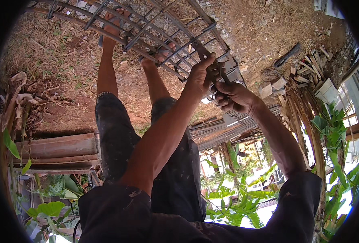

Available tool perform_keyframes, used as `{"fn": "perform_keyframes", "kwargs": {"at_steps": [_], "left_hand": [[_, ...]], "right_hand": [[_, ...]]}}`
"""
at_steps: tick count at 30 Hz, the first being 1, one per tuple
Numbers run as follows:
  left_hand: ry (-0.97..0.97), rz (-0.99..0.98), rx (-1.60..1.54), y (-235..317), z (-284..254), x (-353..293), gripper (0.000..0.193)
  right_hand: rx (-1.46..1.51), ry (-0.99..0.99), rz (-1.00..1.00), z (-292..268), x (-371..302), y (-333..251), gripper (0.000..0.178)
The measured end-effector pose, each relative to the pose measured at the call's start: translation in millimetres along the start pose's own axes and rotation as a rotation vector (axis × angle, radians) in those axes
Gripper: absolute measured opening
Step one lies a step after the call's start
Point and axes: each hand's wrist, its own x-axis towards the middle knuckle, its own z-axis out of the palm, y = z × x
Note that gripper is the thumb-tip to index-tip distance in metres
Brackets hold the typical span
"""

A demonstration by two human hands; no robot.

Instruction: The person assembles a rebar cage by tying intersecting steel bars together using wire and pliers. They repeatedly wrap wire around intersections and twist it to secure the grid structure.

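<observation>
A cage of steel reinforcing bars [213, 27], with long rods tied across by stirrups, reaches in from the top of the view. Dark metal pincers [203, 52] have their jaw end against one of its bars near the cage's end. My left hand [201, 75] is closed around the handles, its thumb lying along the tool. Just right of it and slightly lower, my right hand [236, 97] is also closed on the pincers, near the handle ends. Where the jaws meet the bar is too small to make out.
My legs and bare feet are close to the cage, one foot seen through its bars. Scrap wood [309, 67] and a dark plank [287, 54] lie at the right. Stacked curved sheets [57, 152] are at the left. Dry litter covers the ground [66, 69].
</observation>
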Motion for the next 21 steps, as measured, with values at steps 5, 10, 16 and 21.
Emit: {"fn": "perform_keyframes", "kwargs": {"at_steps": [5, 10, 16, 21], "left_hand": [[0.167, -0.051, 0.174, 10, 9, -13, 0.022], [0.608, 0.329, 0.116, -26, 58, 22, 0.023], [0.723, 0.316, 0.06, -32, 71, 30, 0.025], [0.351, 0.216, 0.426, -3, 22, -15, 0.031]], "right_hand": [[-0.163, 0.113, -0.176, 33, 10, 20, 0.038], [-1.553, 1.018, -0.52, 33, -1, 16, 0.043], [-1.553, 1.005, -0.257, -11, 11, -4, 0.04], [-0.596, 0.232, -0.048, 10, 23, 8, 0.012]]}}
